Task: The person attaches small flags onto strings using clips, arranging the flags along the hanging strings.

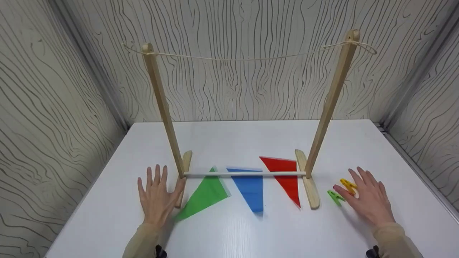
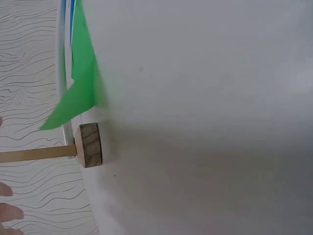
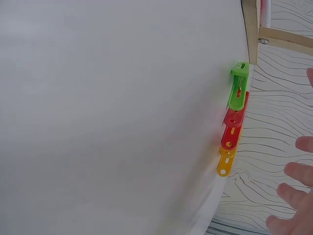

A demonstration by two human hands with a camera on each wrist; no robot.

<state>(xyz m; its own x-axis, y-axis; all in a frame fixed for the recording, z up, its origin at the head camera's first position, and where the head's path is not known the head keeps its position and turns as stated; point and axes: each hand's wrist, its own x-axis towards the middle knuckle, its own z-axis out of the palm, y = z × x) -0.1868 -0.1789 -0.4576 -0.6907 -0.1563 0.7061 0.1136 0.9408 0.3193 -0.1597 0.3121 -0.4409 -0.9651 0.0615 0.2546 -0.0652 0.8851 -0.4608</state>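
Observation:
My left hand (image 1: 157, 200), fingers spread, is at the left foot of a wooden frame, its thumb over or beside that foot (image 1: 187, 161); contact cannot be told. To the right, my right hand (image 1: 369, 200) has its fingers extended over a few clothespins and holds nothing. A green clothespin (image 3: 238, 85), a red clothespin (image 3: 232, 127) and a yellow clothespin (image 3: 226, 161) lie in a row in the right wrist view. Between the hands are a green pennant (image 1: 206, 197), a blue pennant (image 1: 249, 190) and a red pennant (image 1: 285, 179), flat on the table.
Two wooden posts, the left post (image 1: 163, 107) and the right post (image 1: 331, 104), stand upright, joined low down by a white rod (image 1: 247, 174). A slack string (image 1: 229, 59) runs between their tops. Patterned walls (image 1: 236, 93) enclose the white table (image 1: 229, 143) behind and at both sides.

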